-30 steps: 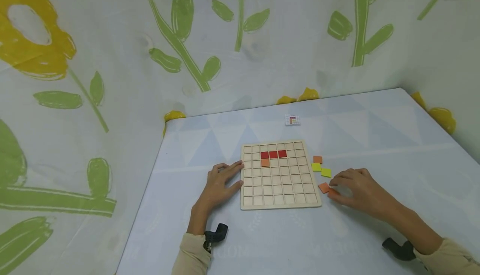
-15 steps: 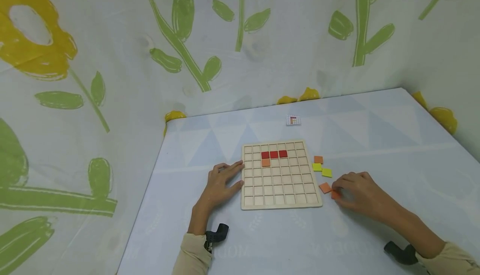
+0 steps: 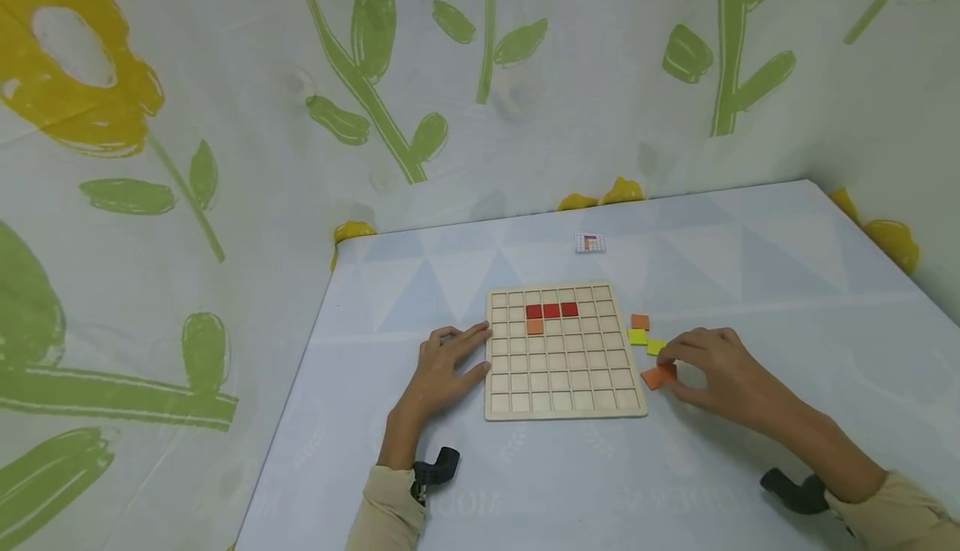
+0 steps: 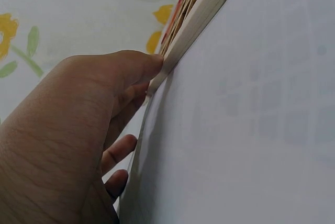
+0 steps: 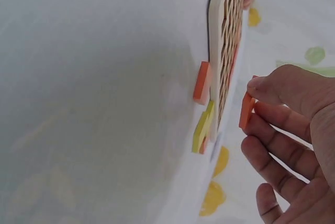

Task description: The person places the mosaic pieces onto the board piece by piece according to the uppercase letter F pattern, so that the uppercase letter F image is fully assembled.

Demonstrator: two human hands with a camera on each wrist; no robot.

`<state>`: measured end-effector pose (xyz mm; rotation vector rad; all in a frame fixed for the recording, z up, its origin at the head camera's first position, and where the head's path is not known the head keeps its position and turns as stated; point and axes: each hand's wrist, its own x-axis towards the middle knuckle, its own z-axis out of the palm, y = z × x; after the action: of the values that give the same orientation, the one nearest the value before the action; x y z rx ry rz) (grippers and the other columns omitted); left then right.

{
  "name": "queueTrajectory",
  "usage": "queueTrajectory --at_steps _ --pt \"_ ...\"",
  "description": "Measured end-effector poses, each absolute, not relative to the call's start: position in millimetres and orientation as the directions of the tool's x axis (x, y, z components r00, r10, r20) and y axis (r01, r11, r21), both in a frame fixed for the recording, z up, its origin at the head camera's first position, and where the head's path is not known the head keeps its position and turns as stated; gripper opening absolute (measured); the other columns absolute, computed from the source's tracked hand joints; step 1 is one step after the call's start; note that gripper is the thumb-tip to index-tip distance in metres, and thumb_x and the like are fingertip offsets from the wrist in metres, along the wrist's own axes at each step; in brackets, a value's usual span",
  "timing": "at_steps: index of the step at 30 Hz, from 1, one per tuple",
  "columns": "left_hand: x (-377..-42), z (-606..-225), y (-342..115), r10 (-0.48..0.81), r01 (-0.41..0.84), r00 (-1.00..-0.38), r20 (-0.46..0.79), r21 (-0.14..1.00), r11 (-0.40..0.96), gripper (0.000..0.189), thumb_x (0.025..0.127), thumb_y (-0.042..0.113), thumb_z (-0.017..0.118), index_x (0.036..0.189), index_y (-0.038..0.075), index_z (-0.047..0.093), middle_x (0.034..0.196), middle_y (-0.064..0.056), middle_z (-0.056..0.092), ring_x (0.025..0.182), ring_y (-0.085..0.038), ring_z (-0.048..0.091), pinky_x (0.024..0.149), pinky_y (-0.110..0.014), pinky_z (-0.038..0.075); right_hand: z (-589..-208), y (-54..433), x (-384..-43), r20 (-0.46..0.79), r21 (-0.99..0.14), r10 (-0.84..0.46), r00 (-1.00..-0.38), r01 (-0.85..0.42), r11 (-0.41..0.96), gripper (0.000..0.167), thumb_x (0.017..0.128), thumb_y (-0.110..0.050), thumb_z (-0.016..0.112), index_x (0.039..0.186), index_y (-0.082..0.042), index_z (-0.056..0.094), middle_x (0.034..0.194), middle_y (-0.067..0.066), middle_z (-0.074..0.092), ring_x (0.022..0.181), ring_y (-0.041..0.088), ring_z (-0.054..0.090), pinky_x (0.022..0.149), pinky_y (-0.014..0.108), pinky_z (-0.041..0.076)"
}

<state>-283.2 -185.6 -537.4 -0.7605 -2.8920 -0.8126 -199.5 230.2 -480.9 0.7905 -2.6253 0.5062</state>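
A pale wooden grid board [image 3: 570, 383] lies on the table. Three red tiles [image 3: 551, 310] form a row in its upper part, and an orange tile [image 3: 535, 327] sits below the leftmost one. My left hand [image 3: 442, 368] touches the board's left edge with thumb and fingertips, fingers extended. Right of the board, my right hand [image 3: 723, 378] pinches another orange tile [image 5: 247, 110] between thumb and fingers, raised off the table in the right wrist view. A loose orange tile [image 3: 651, 379] lies beneath it. Close by are two yellow tiles [image 3: 637, 337] and a further orange tile [image 3: 640, 321].
A small printed card [image 3: 590, 242] with a coloured grid pattern lies behind the board. The table [image 3: 795, 284] has a pale triangle-patterned cover. Flower-printed cloth [image 3: 585, 134] hangs behind it and at both sides.
My right hand has drawn an orange tile slightly right, then lifted it and moved up toward the yellow tiles. My left hand stays at the board's edge, and the tiles on the board are unchanged.
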Motion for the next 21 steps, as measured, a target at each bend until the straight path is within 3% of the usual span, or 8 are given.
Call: queueTrajectory --at_steps 6,14,21 --pt "-281.9 -536.6 -184.7 0.444 0.467 -0.88 0.17 0.479 0.743 0.055 0.097 0.046 0.058 0.149 0.031 0.05 0.153 0.02 0.041 0.133 -0.024 0.036 0.1 -0.05 0.028 -477.4 222.6 -207.6 0.463 -0.23 -0.487 -0.741 -0.63 0.741 0.031 0.065 -0.011 0.091 0.089 -0.021 0.074 0.093 -0.01 0.066 0.09 0.015 0.061 0.081 0.041 0.037" --pt "-280.4 -537.5 -184.1 0.449 0.474 -0.876 0.174 0.474 0.742 0.055 0.097 0.047 0.058 0.149 0.031 0.05 0.153 0.021 0.041 0.133 -0.024 0.036 0.099 -0.05 0.029 -472.2 212.0 -216.5 0.416 -0.265 -0.495 -0.763 -0.622 0.737 0.029 0.068 -0.011 0.091 0.092 -0.018 0.075 0.095 -0.007 0.067 0.092 0.017 0.06 0.085 0.044 0.037" --pt "-281.2 -536.0 -184.4 0.444 0.46 -0.883 0.15 0.463 0.758 0.055 0.097 0.048 0.056 0.15 0.032 0.049 0.154 0.022 0.039 0.133 -0.024 0.036 0.099 -0.049 0.029 -467.1 201.6 -225.6 0.449 -0.271 -0.515 -0.73 -0.661 0.7 0.026 0.07 -0.008 0.088 0.088 -0.021 0.074 0.094 -0.008 0.067 0.097 0.021 0.063 0.085 0.043 0.036"
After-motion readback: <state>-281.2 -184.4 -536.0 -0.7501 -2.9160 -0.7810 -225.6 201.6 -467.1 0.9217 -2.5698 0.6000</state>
